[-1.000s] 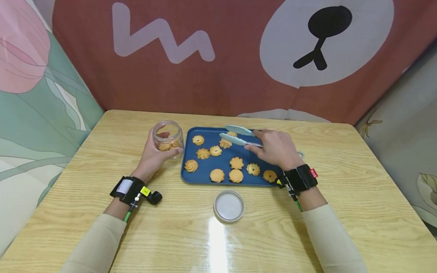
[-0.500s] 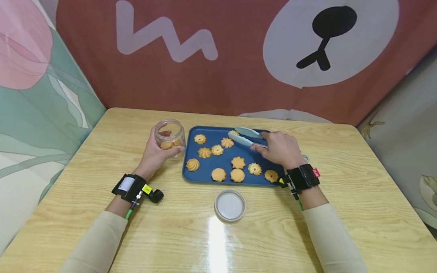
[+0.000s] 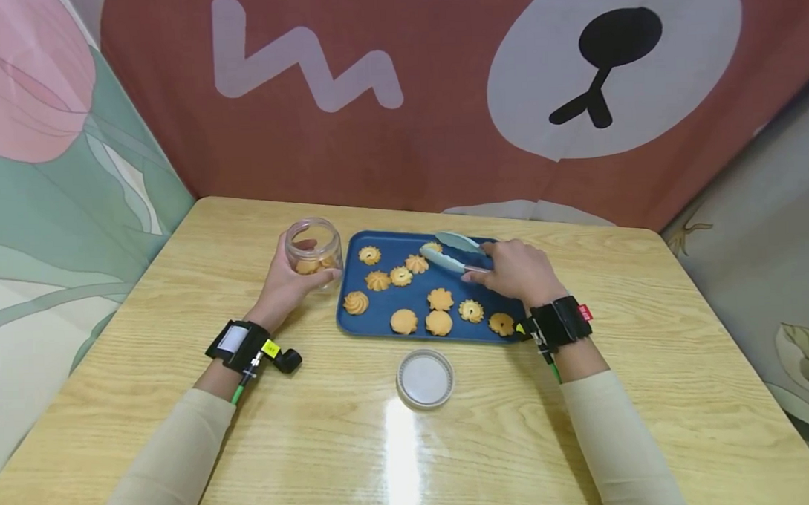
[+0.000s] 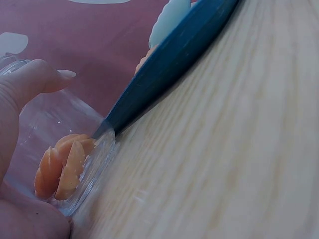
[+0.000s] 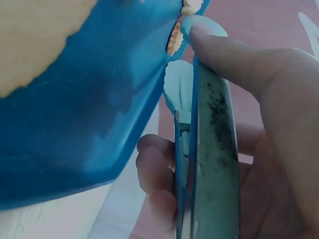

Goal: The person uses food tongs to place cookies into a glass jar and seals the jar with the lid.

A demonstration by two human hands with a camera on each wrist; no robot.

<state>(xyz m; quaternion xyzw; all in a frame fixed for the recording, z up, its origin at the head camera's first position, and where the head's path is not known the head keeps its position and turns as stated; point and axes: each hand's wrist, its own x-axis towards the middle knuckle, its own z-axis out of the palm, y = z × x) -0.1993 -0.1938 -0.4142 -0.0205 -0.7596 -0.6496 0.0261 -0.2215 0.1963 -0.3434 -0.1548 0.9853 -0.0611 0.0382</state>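
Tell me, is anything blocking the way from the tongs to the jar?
Nothing tall that shows. Only low cookies and the rim of the blue tray lie between the tongs and the jar, whose mouth is uncovered.

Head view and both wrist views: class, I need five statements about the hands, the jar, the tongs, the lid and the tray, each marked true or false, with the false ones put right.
1. The left hand holds the clear jar. True.
2. Nothing is inside the clear jar. False: cookies lie in it.
3. The right hand holds the tongs. True.
4. The round lid is on the clear jar. False: the round lid lies on the table, apart from the clear jar.
5. More cookies lie spread on the blue tray. True.
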